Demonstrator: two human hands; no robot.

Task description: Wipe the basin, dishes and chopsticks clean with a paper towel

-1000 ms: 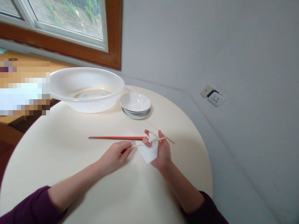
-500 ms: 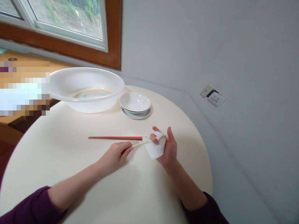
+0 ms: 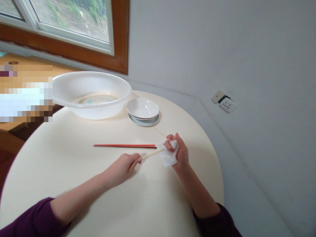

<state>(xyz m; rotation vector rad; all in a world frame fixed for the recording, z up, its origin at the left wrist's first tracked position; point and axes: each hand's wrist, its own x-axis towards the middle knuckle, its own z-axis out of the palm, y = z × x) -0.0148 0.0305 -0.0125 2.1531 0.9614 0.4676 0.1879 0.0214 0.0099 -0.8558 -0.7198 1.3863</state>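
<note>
My left hand [image 3: 128,166] pinches one end of a thin pale chopstick [image 3: 151,154], which slants up to the right. The fingers of my right hand [image 3: 181,153] are closed on a white tissue [image 3: 169,158], folded around the chopstick's other part; that far end is hidden. Another pale thin stick [image 3: 159,131] shows just beyond my right hand, its near end out of sight behind the fingers. A red and dark brown pair of chopsticks [image 3: 123,146] lies side by side on the table, behind my hands.
On the round cream table [image 3: 74,210], a large translucent basin [image 3: 98,112] stands at the back left. Beside it is a small stack of white dishes [image 3: 143,112]. A wall with a socket [image 3: 228,104] runs along the right, and a wooden desk [image 3: 61,68] is at the left.
My right hand has slid slightly right with the tissue, and its fingers have curled tighter. More of the pale chopstick and the red chopsticks' right ends now show. My left hand has barely moved.
</note>
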